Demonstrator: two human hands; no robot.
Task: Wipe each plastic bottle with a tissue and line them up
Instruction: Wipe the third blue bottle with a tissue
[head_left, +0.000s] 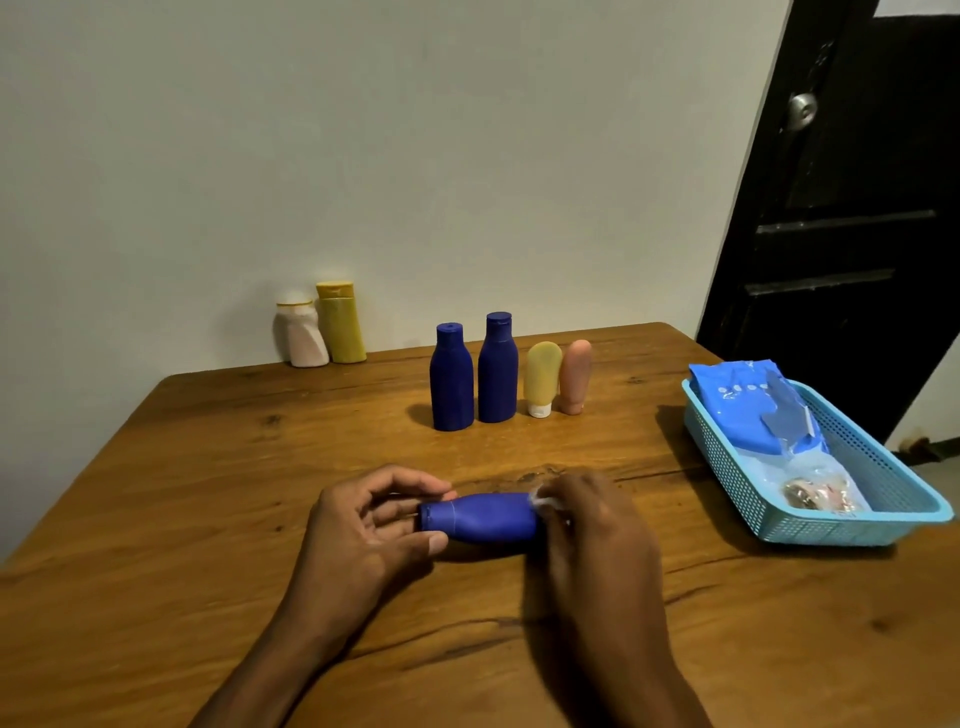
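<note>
A blue plastic bottle lies sideways just above the wooden table, cap to the left. My left hand pinches its cap end. My right hand covers its base, pressing a white tissue against it; most of the tissue is hidden. Behind, a row stands upright: two blue bottles, a yellow tube and a pink tube. At the back left stand a white bottle and a yellow bottle.
A light-blue plastic basket sits at the table's right edge, holding a blue tissue pack and a clear wrapper. A pale wall runs behind the table. A dark door is at the right.
</note>
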